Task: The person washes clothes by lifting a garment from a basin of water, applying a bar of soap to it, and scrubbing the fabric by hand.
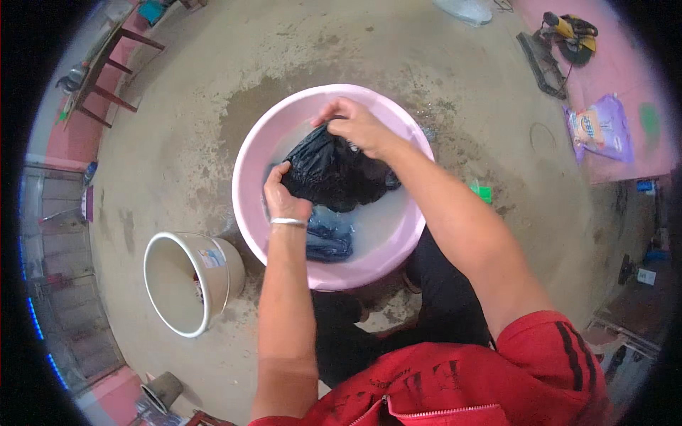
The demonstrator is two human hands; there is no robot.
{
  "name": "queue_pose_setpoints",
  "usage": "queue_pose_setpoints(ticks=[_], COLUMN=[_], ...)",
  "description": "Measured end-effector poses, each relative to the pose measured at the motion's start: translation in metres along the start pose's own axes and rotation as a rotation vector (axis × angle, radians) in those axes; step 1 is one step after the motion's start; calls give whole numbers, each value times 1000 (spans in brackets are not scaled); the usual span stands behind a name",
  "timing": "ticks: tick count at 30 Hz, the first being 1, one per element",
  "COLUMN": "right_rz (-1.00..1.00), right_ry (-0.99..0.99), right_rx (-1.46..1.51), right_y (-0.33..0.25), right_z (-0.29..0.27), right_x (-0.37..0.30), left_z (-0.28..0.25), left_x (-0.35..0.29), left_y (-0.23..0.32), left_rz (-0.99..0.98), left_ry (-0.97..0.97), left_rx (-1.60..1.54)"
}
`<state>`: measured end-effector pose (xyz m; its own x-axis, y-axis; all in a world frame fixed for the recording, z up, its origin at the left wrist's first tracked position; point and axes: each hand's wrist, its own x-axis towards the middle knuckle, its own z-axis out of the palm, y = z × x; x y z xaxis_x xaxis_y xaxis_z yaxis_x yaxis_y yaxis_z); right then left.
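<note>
Your left hand [280, 193] and right hand [357, 124] have fingers clamped on the black cloth [328, 174] (wet) over the pink basin [259, 145].

Item 1: black wet cloth garment [334, 170], crumpled, bunched up, glossy w/ water; lies in upper-centre of basin, partly lifted above waterline, gripped at both ends.
Item 2: round pink plastic wash basin [250, 153], upright on damp concrete, holds shallow cloudy water.
Item 3: blue denim garment [330, 238], soaked, folded, submerged near basin's lower side.
</note>
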<state>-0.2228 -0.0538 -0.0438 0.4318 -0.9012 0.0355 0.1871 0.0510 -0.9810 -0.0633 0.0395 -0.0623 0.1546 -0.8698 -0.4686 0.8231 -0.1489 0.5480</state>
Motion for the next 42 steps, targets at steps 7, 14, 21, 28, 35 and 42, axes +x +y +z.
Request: queue_pose_setpoints(ticks=[7,14,21,28,35,42], right_rz=[-307,-644,-269,49,236,129], right_ry=[-72,14,89,44,-750,-255], right_rx=[-875,-693,-784,-875,-777,-344], right_y=[-12,6,19,11,-25,4], right_z=[95,115,85,45,12,9], right_x=[-42,-51,-14,-11,-28,0], left_z=[-7,35,5,29,0,6], left_x=[-6,-28,-8,-26,-17,-33], left_y=[-21,-15,-1,-18,56,-2], left_rz=[40,28,-75,-151,-52,197], left_ry=[-199,185,72,105,66,-64], left_rx=[-318,100,64,117,29,622])
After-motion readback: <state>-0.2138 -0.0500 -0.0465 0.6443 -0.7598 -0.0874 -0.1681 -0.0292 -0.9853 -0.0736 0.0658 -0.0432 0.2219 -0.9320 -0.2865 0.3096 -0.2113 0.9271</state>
